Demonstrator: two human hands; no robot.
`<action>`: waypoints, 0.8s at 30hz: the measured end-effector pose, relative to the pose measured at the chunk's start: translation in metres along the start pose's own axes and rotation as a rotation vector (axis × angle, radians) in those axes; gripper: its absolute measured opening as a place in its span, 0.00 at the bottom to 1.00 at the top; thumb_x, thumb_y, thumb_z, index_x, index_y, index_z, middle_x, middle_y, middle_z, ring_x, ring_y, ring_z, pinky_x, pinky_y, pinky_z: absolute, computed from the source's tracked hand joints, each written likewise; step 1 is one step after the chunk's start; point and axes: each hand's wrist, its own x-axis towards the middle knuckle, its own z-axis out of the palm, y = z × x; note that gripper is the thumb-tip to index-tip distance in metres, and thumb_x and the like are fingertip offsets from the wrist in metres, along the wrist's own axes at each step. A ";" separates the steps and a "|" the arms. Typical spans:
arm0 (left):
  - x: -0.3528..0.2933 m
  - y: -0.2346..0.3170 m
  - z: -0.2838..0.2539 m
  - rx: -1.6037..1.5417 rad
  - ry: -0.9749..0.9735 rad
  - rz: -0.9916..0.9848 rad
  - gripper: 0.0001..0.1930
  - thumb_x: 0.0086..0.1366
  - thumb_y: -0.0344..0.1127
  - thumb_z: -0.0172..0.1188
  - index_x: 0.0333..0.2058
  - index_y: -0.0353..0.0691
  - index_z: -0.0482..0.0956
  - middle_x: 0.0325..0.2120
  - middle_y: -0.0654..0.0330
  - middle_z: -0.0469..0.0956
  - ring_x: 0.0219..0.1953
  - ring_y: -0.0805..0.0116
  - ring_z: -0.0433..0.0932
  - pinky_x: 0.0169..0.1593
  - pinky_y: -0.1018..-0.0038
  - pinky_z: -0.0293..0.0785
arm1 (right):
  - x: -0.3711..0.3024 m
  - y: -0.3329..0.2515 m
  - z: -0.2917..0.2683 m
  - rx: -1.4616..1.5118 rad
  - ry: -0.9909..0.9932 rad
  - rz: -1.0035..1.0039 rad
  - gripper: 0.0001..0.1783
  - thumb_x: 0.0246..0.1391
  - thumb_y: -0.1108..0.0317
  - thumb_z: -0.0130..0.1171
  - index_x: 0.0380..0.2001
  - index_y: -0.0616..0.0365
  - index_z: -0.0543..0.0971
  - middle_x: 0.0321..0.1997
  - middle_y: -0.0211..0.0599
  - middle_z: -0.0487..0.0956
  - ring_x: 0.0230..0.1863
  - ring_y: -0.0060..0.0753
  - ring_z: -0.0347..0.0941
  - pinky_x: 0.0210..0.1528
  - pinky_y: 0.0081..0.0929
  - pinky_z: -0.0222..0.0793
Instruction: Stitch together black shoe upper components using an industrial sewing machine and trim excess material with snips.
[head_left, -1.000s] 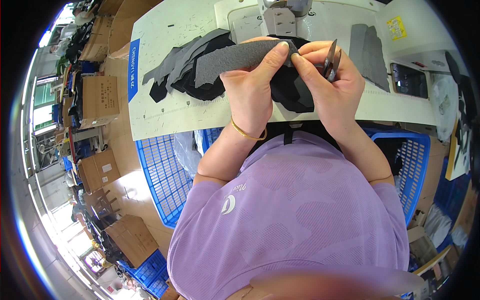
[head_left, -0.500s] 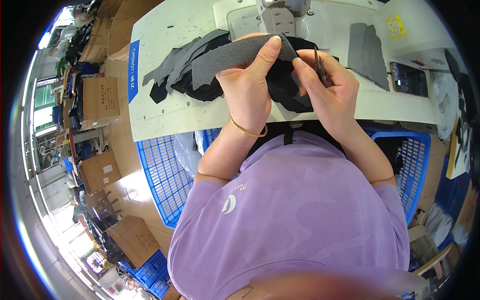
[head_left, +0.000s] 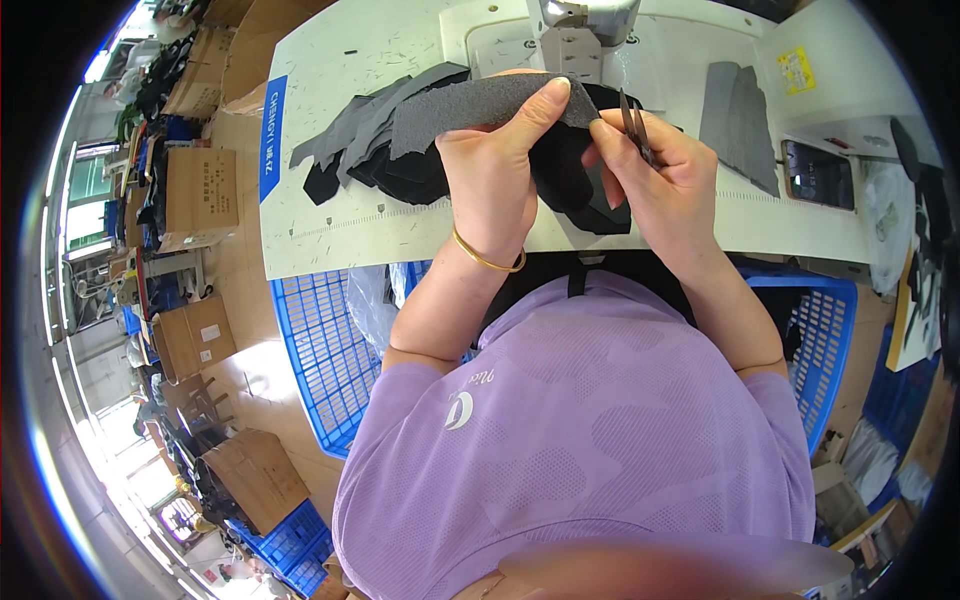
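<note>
My left hand [head_left: 495, 165] is closed on a strip of dark grey fabric [head_left: 450, 112], with the thumb pressed on top near its right end. At that end the thumb and finger of my right hand [head_left: 665, 195] pinch the strip's corner. Thread snips [head_left: 636, 128] are tucked in the same right hand, their two pointed blades sticking up slightly apart. Behind and left of the strip lies a loose pile of grey cut pieces [head_left: 358, 130]. Black fabric pieces [head_left: 570, 180] rest on the table beneath and between my hands.
The white machine table [head_left: 300, 75] carries scattered thread bits. A sewing machine head [head_left: 572, 50] stands at the back. Grey pieces [head_left: 735, 125] and a phone [head_left: 818, 175] lie to the right. Blue plastic baskets [head_left: 315, 350] sit below the front edge, with cardboard boxes [head_left: 198, 200] off left.
The snips' blades now show as two points spread apart, where they looked nearly together before. Both hands keep hold of the strip's right end; the view has shifted slightly.
</note>
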 end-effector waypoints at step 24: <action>0.029 0.012 -0.004 0.082 -0.022 -0.036 0.04 0.57 0.24 0.68 0.28 0.30 0.82 0.26 0.61 0.81 0.26 0.77 0.77 0.28 0.81 0.72 | 0.019 -0.008 0.009 0.025 0.068 0.003 0.11 0.60 0.65 0.57 0.32 0.64 0.81 0.21 0.27 0.79 0.16 0.10 0.66 0.18 0.13 0.60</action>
